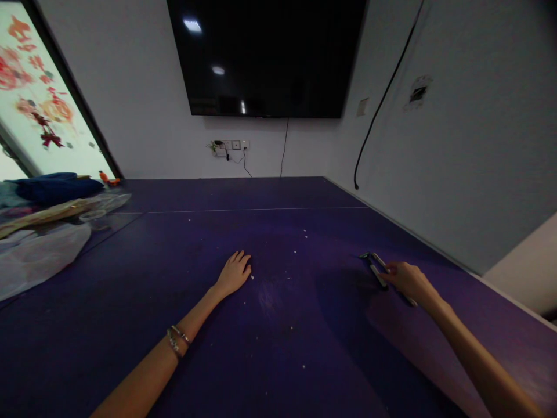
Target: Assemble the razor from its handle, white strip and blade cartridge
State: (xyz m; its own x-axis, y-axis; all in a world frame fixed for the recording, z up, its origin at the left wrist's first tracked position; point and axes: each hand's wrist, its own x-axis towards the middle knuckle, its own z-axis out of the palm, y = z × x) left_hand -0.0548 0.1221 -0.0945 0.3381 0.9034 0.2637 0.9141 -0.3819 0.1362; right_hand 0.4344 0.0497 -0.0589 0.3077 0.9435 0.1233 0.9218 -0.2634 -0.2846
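My left hand lies palm down on the purple tabletop, fingers stretched out and holding nothing. Beside its thumb is a small white scrap. Over to the right, the fingers of my right hand are closed on a slim grey stick-like tool, whose two ends show on either side of the hand. Just left of it lies a second slim tool with a dark grey handle and a thin head. The exact kind of either tool is too small to make out.
Small white scraps dot the tabletop. Clear plastic bags and folded dark blue cloth are piled at the left. A television hangs above wall sockets. A black cable dangles by the right wall.
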